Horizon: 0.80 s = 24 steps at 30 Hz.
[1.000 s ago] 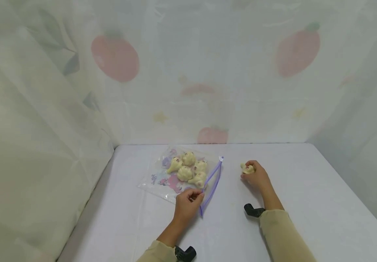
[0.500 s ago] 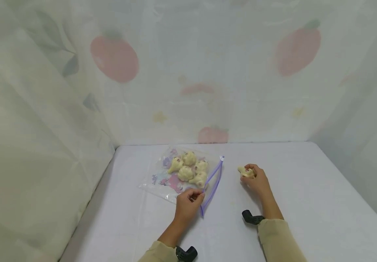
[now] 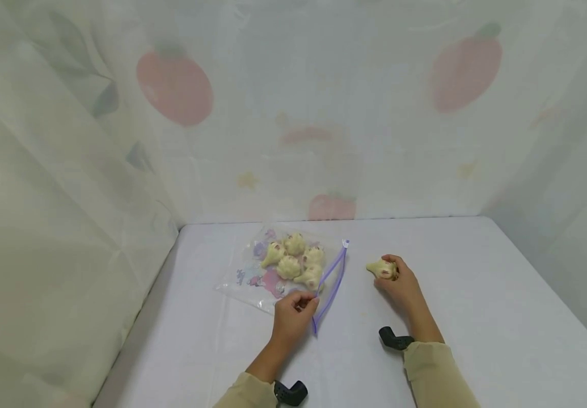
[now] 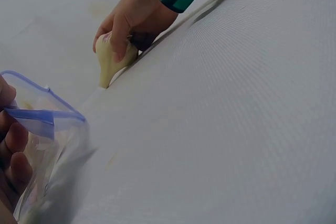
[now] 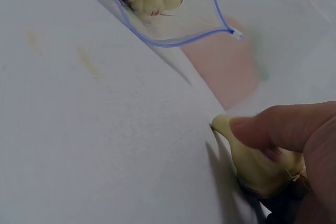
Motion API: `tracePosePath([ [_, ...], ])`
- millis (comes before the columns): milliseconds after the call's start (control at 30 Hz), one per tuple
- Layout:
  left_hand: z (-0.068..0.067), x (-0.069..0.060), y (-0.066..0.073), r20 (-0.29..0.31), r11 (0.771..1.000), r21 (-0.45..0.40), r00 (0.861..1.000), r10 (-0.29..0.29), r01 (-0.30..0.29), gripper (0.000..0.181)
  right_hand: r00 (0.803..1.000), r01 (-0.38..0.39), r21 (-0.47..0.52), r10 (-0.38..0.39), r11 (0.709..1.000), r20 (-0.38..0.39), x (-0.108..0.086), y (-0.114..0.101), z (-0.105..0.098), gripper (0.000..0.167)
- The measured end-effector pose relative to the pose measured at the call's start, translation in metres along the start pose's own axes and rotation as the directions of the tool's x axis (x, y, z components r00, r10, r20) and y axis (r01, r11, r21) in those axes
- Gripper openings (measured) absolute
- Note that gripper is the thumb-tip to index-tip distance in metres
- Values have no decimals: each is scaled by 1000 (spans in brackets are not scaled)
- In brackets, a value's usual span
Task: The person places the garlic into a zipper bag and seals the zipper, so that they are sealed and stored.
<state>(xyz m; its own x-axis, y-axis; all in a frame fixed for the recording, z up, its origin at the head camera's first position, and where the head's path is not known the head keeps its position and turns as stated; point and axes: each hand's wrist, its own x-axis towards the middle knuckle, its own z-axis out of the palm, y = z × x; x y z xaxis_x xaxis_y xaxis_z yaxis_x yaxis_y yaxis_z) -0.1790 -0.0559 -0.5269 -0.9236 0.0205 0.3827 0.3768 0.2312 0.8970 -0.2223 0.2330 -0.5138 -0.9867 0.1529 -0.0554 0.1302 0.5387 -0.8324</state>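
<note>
A clear printed zip bag [image 3: 245, 287] with a purple zip edge lies on the table, several pale garlic bulbs [image 3: 288, 267] inside it. The left hand [image 3: 291, 323] pinches the near part of the zip edge, and in the left wrist view the mouth [image 4: 42, 115] stands apart. To the right of the bag, the right hand [image 3: 402, 286] grips one garlic bulb [image 3: 382, 269], its stem pointing left toward the bag. In the right wrist view the thumb presses on that bulb [image 5: 257, 166], near the table surface.
The white table [image 3: 344, 368] meets a pale curtain [image 3: 400, 170] with fruit prints at its back edge. More curtain hangs at the left and right sides. A black wrist device [image 3: 290, 394] sits on the left wrist, another [image 3: 395, 339] on the right.
The bulb in the right hand has turned, its stem now pointing left, and has shifted slightly left. The left hand keeps its pinch on the bag's edge, almost unmoved.
</note>
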Motion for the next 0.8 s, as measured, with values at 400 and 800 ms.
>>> tracePosePath([
  [400, -1, 0, -2, 17, 1000, -2, 1000, -9, 9, 4, 1000, -24, 56, 24, 998, 7, -2, 6, 0, 74],
  [800, -2, 0, 0, 29, 1000, 15, 1000, -1, 0, 7, 994, 105, 82, -105, 991, -9, -7, -6, 7, 68],
])
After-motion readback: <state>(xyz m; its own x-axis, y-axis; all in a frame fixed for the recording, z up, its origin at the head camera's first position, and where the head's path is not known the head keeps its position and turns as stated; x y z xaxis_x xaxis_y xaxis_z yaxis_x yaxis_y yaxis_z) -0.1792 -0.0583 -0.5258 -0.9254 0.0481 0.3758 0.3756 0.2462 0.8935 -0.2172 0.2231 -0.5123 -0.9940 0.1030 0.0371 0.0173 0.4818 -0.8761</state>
